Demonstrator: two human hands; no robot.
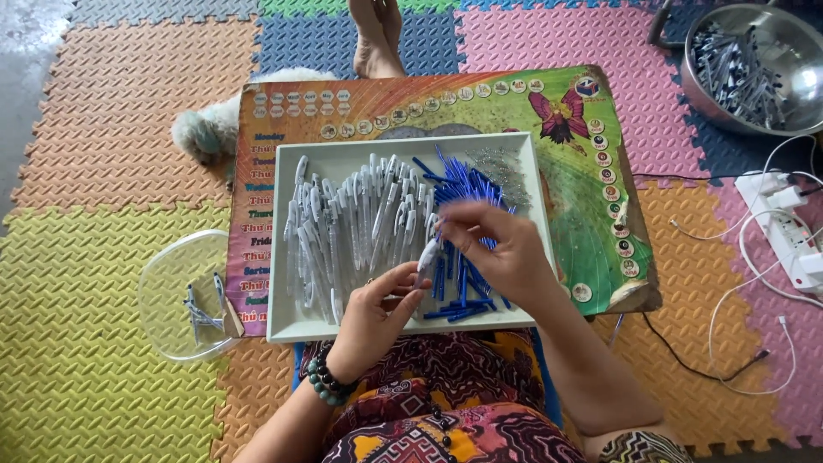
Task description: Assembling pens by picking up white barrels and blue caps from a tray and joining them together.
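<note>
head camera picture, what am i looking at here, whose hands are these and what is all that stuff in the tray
The single picture comes from a camera worn on a person's head, looking down at their own two bare hands. They sit on coloured foam floor mats with a colourful board over their lap. On it stands a white tray holding white pen barrels, blue refills and a pile of small springs. The left hand and right hand together hold one white pen barrel. A clear plastic lid with a few parts lies left; a metal bowl of pens sits top right.
</note>
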